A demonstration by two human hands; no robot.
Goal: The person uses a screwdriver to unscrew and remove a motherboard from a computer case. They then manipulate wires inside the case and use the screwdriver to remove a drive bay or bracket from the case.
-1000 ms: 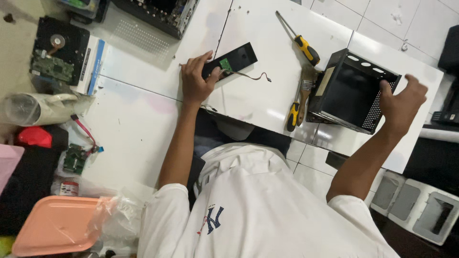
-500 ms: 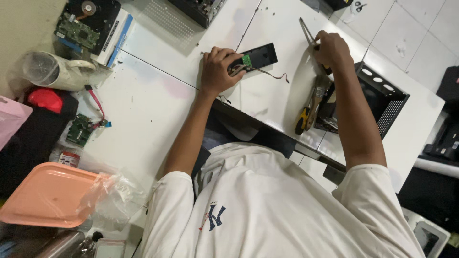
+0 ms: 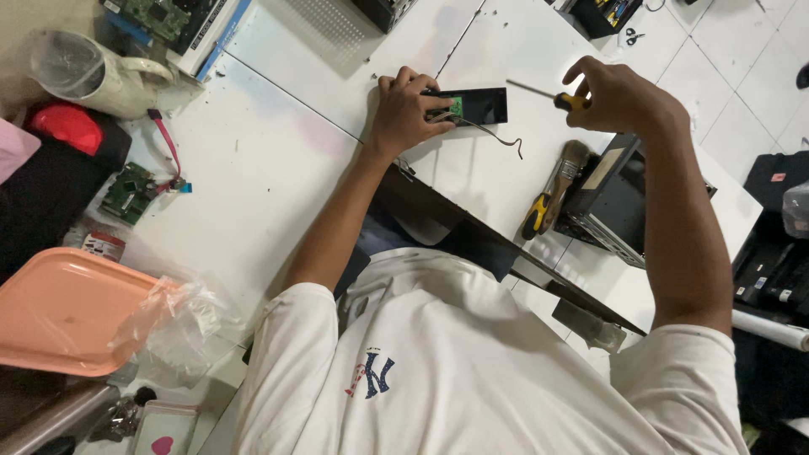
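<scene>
A person's left hand [image 3: 409, 109] presses flat on a small black device [image 3: 472, 105] with exposed green circuit board on the white table [image 3: 253, 168]. The right hand [image 3: 624, 97] pinches a yellow-handled screwdriver [image 3: 548, 94], tip just short of the device; unscrewing looks not yet begun.

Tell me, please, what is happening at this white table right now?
A person in a white shirt sits at the white table. Their left hand presses down a small black device with a green board exposed. Their right hand holds a yellow-handled screwdriver, tip pointing toward the device. A black metal case sits beside the right arm.
</scene>
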